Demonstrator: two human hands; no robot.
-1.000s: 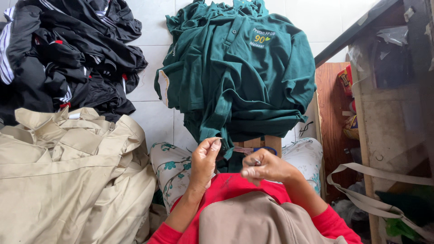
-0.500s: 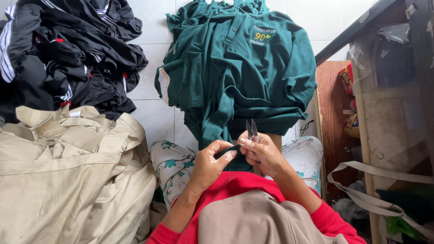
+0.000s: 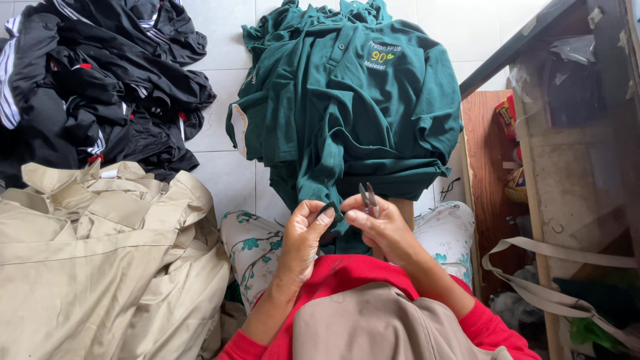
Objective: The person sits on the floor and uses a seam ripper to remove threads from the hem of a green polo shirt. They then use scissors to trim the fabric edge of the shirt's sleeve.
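My left hand (image 3: 303,237) pinches a fold of dark green fabric (image 3: 328,211) between thumb and fingers. My right hand (image 3: 380,227) holds small metal thread snips (image 3: 367,198), blades pointing up, and its fingertips touch the same fold. The fabric belongs to a pile of dark green polo shirts (image 3: 347,107) spread on the white tile floor ahead of me, with the lowest part running down to my lap. Both hands meet close together just above my knees.
A heap of black garments (image 3: 87,80) lies at the far left. Beige garments (image 3: 100,260) are piled at the near left. A wooden shelf unit (image 3: 487,153) with packets stands on the right, behind a glass-fronted cabinet (image 3: 580,133). A beige strap (image 3: 553,267) hangs there.
My hands have come together. The left hand dropped from a raised pose and took the green fold; the right hand lifted the snips upright beside it.
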